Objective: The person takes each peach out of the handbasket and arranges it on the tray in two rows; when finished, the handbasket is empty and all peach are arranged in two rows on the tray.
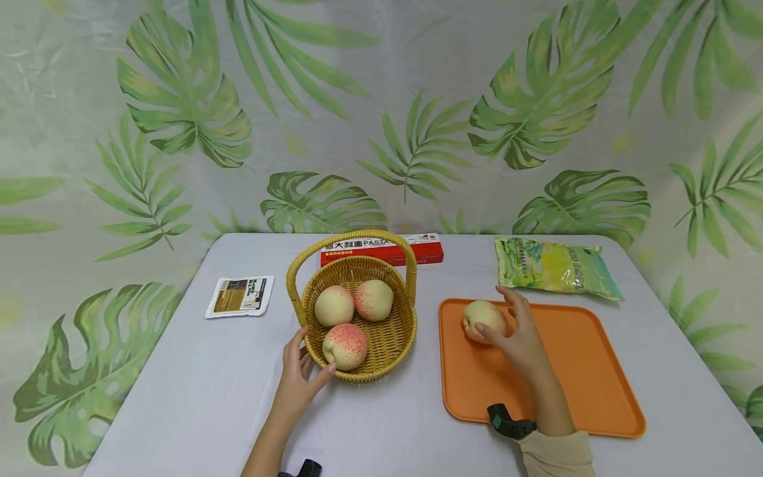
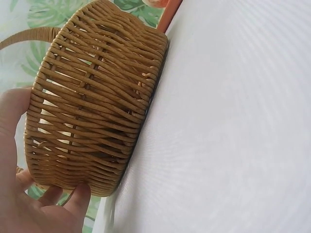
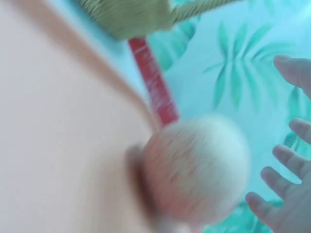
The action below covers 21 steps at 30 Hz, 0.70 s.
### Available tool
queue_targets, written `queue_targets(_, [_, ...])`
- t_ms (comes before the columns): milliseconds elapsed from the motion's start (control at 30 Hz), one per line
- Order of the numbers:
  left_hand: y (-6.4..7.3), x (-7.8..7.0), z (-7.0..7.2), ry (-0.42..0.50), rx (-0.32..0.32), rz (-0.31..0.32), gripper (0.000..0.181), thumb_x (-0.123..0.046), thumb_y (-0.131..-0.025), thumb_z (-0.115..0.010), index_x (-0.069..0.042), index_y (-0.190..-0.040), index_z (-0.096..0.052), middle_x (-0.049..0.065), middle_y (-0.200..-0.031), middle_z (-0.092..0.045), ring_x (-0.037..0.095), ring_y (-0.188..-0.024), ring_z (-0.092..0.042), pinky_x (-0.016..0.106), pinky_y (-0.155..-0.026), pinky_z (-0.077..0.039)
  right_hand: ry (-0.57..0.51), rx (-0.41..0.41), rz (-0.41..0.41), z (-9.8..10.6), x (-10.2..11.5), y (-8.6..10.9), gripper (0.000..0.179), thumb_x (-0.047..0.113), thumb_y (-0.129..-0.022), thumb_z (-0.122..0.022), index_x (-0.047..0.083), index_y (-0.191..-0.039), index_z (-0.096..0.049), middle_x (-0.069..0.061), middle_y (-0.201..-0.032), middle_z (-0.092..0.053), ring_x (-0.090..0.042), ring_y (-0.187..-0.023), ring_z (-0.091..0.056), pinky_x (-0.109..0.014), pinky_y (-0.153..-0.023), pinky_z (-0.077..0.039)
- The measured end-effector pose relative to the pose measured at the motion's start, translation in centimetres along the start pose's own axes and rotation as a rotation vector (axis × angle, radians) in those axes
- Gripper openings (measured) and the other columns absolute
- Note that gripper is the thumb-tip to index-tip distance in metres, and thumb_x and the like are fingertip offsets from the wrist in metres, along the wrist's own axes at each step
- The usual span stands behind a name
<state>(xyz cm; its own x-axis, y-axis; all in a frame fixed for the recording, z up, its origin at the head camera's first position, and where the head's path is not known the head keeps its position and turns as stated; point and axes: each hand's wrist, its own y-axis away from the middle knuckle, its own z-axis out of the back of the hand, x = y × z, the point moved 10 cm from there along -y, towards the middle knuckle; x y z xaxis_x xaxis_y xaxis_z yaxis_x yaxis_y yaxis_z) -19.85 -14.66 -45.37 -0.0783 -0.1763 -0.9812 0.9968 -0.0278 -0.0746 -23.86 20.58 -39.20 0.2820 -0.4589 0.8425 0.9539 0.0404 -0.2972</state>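
A wicker basket (image 1: 387,351) with a tall handle holds a pale peach (image 1: 334,306), a speckled peach (image 1: 373,300) and a redder peach (image 1: 345,346). My left hand (image 1: 298,377) grips its front left side, thumb at the rim and fingers against the weave. In the left wrist view the basket wall (image 2: 92,102) leans close to that hand (image 2: 34,194). Another peach (image 1: 481,318) sits on the orange tray (image 1: 590,371), near its back left corner. Around this peach (image 3: 197,170) my right hand (image 1: 524,338) hovers with fingers spread; the right wrist view shows its fingers (image 3: 289,184) apart from the fruit.
Behind the basket lies a red pasta box (image 1: 426,252). A green and yellow bag (image 1: 554,266) lies behind the tray. To the left is a small flat white packet (image 1: 240,296) on the white tablecloth (image 1: 197,391). A leaf-patterned curtain (image 1: 417,79) hangs at the back.
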Motion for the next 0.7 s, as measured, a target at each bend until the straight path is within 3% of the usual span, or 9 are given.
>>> queue_targets(200, [0.1,-0.3,-0.1,0.000,0.001,-0.003,0.084,-0.006,-0.079,-0.068,-0.002,-0.141,-0.012,0.021,-0.139,-0.009,0.037,-0.123,-0.022,0.042,-0.104,-0.021,-0.028,-0.051,0.208,-0.3,6.3,-0.3,0.075,-0.010,-0.066,-0.072,-0.007,-0.131,-0.034,-0.022,-0.133,-0.034,-0.028,-0.120,-0.032,-0.048,-0.099,-0.029])
queue_targets(300, [0.2,-0.5,-0.1,0.002,0.002,-0.011,0.084,-0.006,-0.080,-0.068,-0.001,-0.141,-0.012,0.022,-0.139,-0.008,0.038,-0.123,-0.022,0.043,-0.104,-0.021,-0.049,-0.024,0.323,-1.6,9.4,-0.2,0.078,-0.014,-0.061,-0.073,-0.009,-0.130,-0.035,-0.025,-0.132,-0.034,-0.028,-0.120,-0.033,-0.037,-0.100,-0.030])
queue_targets(400, [0.2,-0.6,-0.1,0.005,0.001,-0.014,0.083,-0.005,-0.080,-0.067,-0.001,-0.141,-0.012,0.022,-0.139,-0.008,0.038,-0.123,-0.022,0.044,-0.104,-0.021,-0.078,0.043,0.391,-3.7,11.5,-0.1,0.079,-0.015,-0.061,-0.074,-0.011,-0.129,-0.034,-0.025,-0.131,-0.033,-0.033,-0.119,-0.033,-0.041,-0.100,-0.030])
queue_targets(533, [0.2,-0.5,-0.1,0.011,-0.001,-0.011,0.083,-0.005,-0.080,-0.067,-0.001,-0.141,-0.012,0.022,-0.139,-0.008,0.038,-0.123,-0.021,0.045,-0.104,-0.021,-0.112,0.169,0.379,-7.4,12.6,-0.3,0.079,-0.007,-0.064,-0.076,-0.009,-0.130,-0.034,-0.024,-0.132,-0.035,-0.037,-0.118,-0.034,-0.051,-0.096,-0.031])
queue_targets(700, [0.2,-0.6,-0.1,0.009,-0.001,-0.020,0.082,-0.004,-0.080,-0.066,-0.001,-0.141,-0.011,0.023,-0.140,-0.008,0.038,-0.123,-0.022,0.046,-0.104,-0.021,-0.119,0.323,0.283,-12.0,11.5,-0.6,0.078,0.004,-0.069,-0.077,-0.005,-0.133,-0.033,-0.019,-0.134,-0.036,-0.032,-0.123,-0.032,-0.048,-0.100,-0.028])
